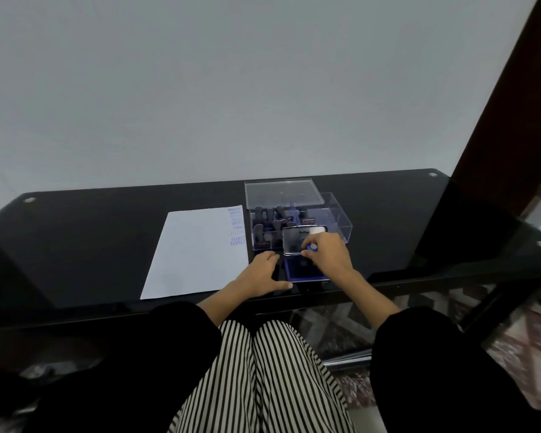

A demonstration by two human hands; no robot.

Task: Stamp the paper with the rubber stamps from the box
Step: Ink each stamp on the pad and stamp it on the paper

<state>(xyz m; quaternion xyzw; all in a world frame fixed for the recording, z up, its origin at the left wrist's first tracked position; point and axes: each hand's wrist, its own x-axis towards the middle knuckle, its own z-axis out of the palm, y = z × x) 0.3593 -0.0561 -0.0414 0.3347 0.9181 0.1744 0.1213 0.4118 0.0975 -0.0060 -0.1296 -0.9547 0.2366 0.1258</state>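
On the left of the dark surface (75, 245) lies the paper (197, 254) — blue prints run along its right edge. Right of it the left hand (263, 273) rests flat, grip spread, beside the open ink pad (303, 268). The right hand (328, 254) pinches a blue-topped stamp (311, 247) over the pad. Just behind stands the clear box (341, 223) with dark stamps (269, 220) — its lid (281, 193) at the far side.

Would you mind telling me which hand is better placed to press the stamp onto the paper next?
The right hand: it already grips the blue stamp over the ink pad. The left hand rests flat beside the pad, holding nothing, near the paper.
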